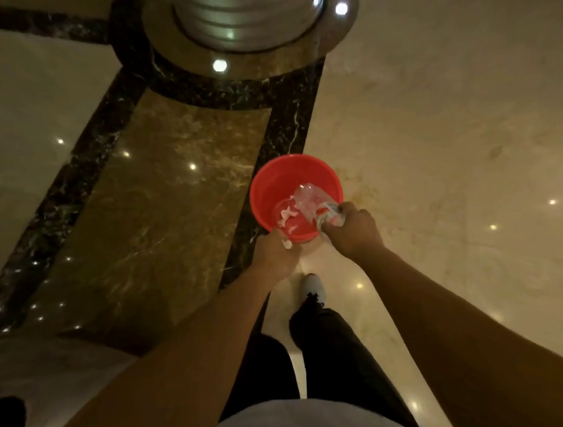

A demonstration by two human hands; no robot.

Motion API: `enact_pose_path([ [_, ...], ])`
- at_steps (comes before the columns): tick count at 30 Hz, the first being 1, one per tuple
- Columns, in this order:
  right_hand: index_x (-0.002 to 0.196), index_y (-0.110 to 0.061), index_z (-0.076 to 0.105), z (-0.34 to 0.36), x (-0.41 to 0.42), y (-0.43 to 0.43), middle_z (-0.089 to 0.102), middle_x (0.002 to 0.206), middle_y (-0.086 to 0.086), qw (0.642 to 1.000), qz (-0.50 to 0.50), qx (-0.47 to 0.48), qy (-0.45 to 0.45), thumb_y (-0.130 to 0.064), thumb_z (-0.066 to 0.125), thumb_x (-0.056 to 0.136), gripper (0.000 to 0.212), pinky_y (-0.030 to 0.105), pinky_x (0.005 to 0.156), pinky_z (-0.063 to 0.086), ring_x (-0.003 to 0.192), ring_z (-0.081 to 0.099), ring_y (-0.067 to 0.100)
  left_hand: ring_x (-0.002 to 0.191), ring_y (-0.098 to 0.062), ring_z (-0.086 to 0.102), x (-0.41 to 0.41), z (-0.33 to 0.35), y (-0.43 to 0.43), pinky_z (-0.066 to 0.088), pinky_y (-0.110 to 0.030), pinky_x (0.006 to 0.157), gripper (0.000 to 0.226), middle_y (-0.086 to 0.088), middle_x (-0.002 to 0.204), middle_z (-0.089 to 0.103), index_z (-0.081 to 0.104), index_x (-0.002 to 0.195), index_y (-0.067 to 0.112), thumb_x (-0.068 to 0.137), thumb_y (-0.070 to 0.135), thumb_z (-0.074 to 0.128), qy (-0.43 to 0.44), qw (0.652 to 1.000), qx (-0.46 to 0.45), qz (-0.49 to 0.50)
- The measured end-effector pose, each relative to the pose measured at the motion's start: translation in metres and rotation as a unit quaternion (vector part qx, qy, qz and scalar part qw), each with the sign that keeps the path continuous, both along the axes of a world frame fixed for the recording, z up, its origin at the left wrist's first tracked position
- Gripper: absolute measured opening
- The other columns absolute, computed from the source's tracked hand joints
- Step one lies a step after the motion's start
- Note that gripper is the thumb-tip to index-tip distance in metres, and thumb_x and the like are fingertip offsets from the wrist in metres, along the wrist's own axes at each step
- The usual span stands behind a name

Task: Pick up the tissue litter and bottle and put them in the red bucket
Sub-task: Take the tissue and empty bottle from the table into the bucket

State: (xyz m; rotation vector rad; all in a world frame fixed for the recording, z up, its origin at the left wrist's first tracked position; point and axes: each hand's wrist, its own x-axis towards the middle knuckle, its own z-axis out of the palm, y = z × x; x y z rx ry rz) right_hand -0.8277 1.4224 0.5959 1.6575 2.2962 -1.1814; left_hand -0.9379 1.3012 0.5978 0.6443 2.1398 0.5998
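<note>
You had a bright red bucket (274,181) in front of you, and the bottle (308,199) tipped into it was clear (its band too blurred to name a colour). The tissue scraps (286,213) were white. The floor (430,112) was cream marble, crossed by black strips (290,126) veined with white around a mottled brown panel (170,185). Your trousers (329,339) were black, your shoe (313,284) white.

I can't see the fingers of my right hand (354,231) behind the bottle (311,201); the steel column (248,19) is cut off at the top edge.
</note>
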Motion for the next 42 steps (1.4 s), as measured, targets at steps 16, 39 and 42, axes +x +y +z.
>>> enact_pose_path([
  [16, 0.139, -0.022, 0.044, -0.284, -0.119, 0.124, 0.051, 0.129, 0.015, 0.962, -0.25, -0.111, 0.0, -0.041, 0.063, 0.085, 0.061, 0.039, 0.084, 0.053, 0.102, 0.056, 0.028, 0.078, -0.002, 0.052, -0.159, -0.295, 0.144, 0.036, -0.013, 0.054, 0.058, 0.002, 0.104, 0.055, 0.05, 0.116, 0.012, 0.068, 0.019, 0.08, -0.025, 0.999, -0.038, 0.015],
  [39, 0.122, -0.019, 0.056, -0.315, -0.168, 0.136, 0.068, 0.113, 0.01, 0.898, -0.268, -0.347, 0.035, -0.038, 0.049, 0.096, 0.033, 0.051, 0.084, 0.058, 0.093, 0.07, 0.033, 0.084, -0.012, 0.054, -0.185, -0.332, 0.185, 0.034, -0.019, 0.058, 0.017, 0.003, 0.1, 0.054, 0.053, 0.094, 0.026, 0.082, 0.024, 0.064, 0.037, 0.987, -0.072, -0.141],
  [42, 0.099, -0.015, 0.062, -0.26, -0.165, 0.161, 0.073, 0.095, 0.014, 0.931, -0.212, -0.295, 0.036, -0.034, 0.048, 0.095, 0.024, 0.051, 0.076, 0.06, 0.079, 0.073, 0.033, 0.085, -0.014, 0.049, -0.185, -0.266, 0.205, 0.037, -0.026, 0.067, 0.027, 0.0, 0.103, 0.05, 0.053, 0.105, 0.02, 0.083, 0.031, 0.064, 0.111, 0.976, -0.032, -0.184],
])
